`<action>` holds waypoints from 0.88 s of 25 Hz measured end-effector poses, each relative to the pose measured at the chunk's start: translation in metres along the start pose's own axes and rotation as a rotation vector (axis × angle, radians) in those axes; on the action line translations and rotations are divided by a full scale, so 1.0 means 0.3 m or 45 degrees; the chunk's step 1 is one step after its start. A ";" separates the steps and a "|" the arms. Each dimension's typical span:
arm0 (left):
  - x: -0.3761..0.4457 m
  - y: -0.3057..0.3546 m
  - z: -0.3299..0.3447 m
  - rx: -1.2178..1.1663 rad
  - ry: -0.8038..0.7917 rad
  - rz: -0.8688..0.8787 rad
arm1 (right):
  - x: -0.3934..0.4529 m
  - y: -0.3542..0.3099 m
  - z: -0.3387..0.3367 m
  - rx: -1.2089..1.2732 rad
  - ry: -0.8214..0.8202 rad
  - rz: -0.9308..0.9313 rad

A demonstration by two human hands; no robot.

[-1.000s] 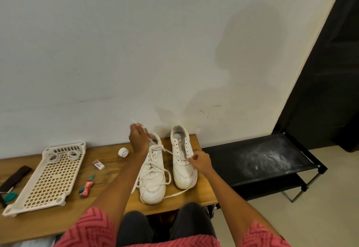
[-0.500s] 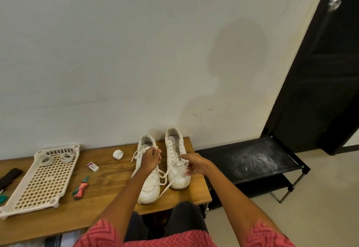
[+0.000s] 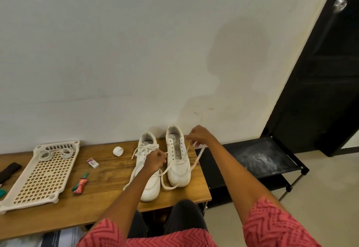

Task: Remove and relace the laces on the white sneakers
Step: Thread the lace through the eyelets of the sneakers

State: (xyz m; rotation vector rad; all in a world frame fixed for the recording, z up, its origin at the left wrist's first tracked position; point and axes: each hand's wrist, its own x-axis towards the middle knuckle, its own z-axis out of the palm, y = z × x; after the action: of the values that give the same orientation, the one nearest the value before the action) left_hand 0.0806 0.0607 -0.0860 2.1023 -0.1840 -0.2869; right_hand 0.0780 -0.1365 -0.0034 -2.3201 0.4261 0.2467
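your right hand (image 3: 200, 136) pinches one end of the loose lace (image 3: 174, 171) just beside the top eyelets of the right sneaker (image 3: 177, 161), on its outer side; your left hand (image 3: 155, 160) pinches the other run between the two shoes. from your fingers the lace drops along both flanks and loops round the toe (it looks threaded only through the lowest eyelets). the shoe's long axis runs from the wooden bench's (image 3: 108, 169) near edge toward the wall, heel at the back edge, so the open eyelets lie inward from your right fingers, which are nearer them. the left sneaker (image 3: 149, 176), touching alongside, remains laced.
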 end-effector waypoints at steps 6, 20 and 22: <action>0.000 0.055 -0.047 -0.087 0.252 0.086 | -0.054 -0.066 0.028 0.535 0.029 -0.311; -0.003 0.151 -0.066 -0.034 0.367 0.289 | -0.028 -0.121 -0.022 -0.006 0.387 -0.530; -0.009 0.165 -0.067 0.001 0.424 0.221 | -0.018 -0.057 0.066 0.072 0.225 -0.563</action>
State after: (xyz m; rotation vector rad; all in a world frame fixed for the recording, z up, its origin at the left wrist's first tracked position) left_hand 0.0828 0.0523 -0.0332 2.0852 -0.1659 0.1666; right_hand 0.0785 -0.1098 -0.0044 -2.3184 -0.0028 -0.1836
